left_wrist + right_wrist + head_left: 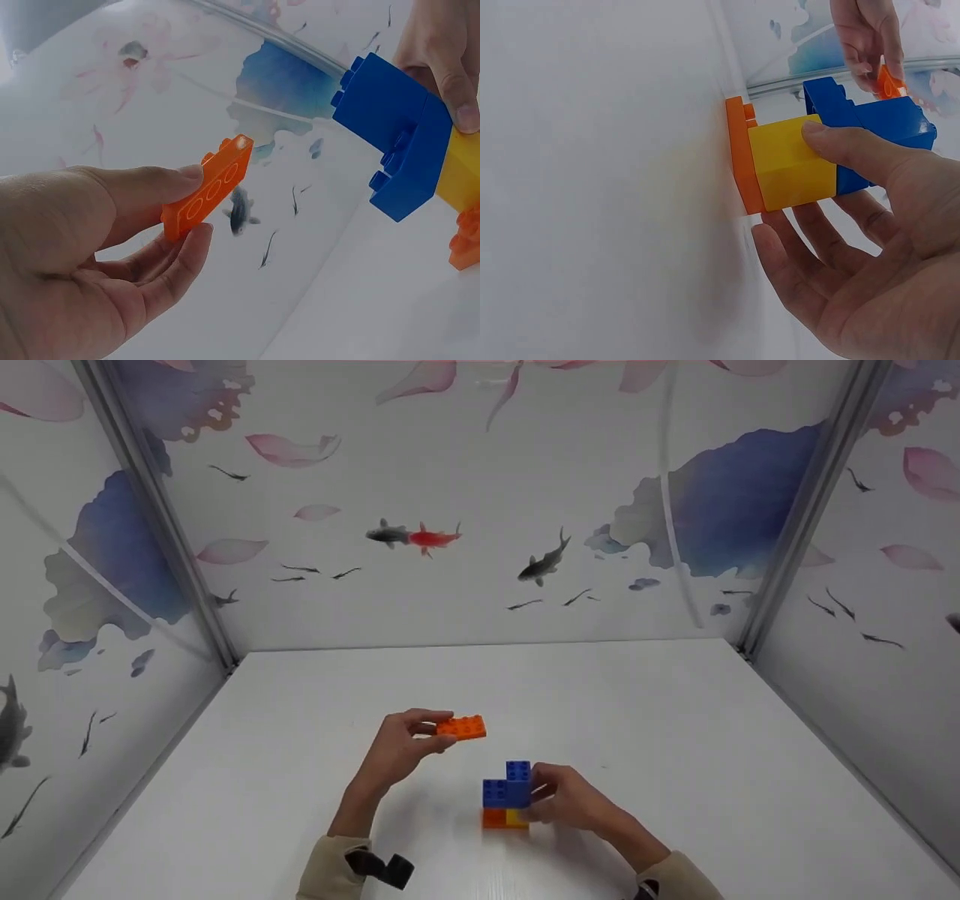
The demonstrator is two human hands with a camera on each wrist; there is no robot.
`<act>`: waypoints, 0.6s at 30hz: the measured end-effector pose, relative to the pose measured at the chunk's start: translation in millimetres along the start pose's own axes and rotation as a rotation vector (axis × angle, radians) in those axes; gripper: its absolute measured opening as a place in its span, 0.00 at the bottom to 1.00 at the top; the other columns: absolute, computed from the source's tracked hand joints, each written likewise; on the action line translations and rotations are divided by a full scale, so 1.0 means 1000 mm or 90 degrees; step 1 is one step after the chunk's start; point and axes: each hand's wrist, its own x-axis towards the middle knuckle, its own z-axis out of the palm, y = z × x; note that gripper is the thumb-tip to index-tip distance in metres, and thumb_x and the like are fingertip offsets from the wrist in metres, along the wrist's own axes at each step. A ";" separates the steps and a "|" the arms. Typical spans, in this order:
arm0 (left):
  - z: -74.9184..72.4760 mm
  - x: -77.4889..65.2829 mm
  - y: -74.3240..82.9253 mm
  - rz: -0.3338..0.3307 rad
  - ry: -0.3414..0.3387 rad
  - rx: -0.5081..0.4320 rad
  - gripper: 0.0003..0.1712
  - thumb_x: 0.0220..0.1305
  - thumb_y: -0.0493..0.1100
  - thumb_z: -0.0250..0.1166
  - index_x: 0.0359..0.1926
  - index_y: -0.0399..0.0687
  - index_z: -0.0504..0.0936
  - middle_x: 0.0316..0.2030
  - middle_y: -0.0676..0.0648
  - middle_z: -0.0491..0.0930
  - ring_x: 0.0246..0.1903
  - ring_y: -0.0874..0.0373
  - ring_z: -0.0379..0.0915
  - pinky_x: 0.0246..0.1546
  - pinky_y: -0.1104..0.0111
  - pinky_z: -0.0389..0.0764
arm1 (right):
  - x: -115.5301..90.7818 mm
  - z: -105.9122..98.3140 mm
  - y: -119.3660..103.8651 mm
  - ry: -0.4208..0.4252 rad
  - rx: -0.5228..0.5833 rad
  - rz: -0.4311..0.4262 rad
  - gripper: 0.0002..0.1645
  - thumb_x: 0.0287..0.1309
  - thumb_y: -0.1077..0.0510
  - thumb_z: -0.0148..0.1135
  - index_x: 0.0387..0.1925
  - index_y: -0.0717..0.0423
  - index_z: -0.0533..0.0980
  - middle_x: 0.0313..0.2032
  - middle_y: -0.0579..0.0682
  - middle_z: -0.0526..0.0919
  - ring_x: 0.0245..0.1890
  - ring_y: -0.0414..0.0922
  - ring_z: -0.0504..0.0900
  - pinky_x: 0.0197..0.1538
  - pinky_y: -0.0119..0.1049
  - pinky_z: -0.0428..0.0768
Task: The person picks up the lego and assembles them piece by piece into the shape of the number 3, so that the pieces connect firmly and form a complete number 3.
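Thumb and fingers of my left hand [399, 744] pinch a thin orange toy brick [463, 727], raised over the table. Its studs face up in the head view, and its hollow underside [214, 191] shows in the left wrist view. To the right and nearer, my right hand [576, 801] grips a stack of toy bricks from its right side. This stack has a thin orange brick [742, 161] at the bottom, a yellow brick [791, 161] above it and blue bricks [496, 793] stepped on top. The right thumb [847, 142] lies across the yellow brick.
A white table [300, 690] spreads under both hands. White panels with painted fish and petals [465, 607] stand at the back and both sides, joined by grey metal posts [795, 510]. A black wrist strap [382, 868] sits on the left sleeve.
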 end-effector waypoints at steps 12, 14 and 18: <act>0.026 -0.005 0.009 0.024 -0.073 -0.023 0.20 0.64 0.46 0.70 0.55 0.45 0.85 0.53 0.40 0.83 0.38 0.54 0.86 0.48 0.61 0.86 | 0.000 0.001 0.000 0.001 0.003 0.012 0.20 0.51 0.60 0.76 0.46 0.55 0.78 0.50 0.52 0.84 0.47 0.47 0.82 0.47 0.43 0.87; 0.030 -0.005 0.009 0.028 -0.088 -0.033 0.20 0.64 0.45 0.70 0.55 0.44 0.85 0.52 0.40 0.82 0.39 0.54 0.86 0.46 0.62 0.87 | 0.000 0.000 0.000 0.001 0.005 0.009 0.20 0.51 0.60 0.76 0.45 0.55 0.78 0.49 0.52 0.85 0.47 0.48 0.82 0.46 0.43 0.87; 0.036 -0.006 0.006 0.027 -0.108 -0.029 0.19 0.63 0.44 0.70 0.54 0.45 0.86 0.52 0.42 0.83 0.46 0.51 0.83 0.46 0.62 0.87 | 0.000 0.000 0.000 -0.005 0.010 -0.002 0.20 0.51 0.59 0.76 0.45 0.55 0.78 0.49 0.52 0.85 0.47 0.48 0.82 0.45 0.43 0.87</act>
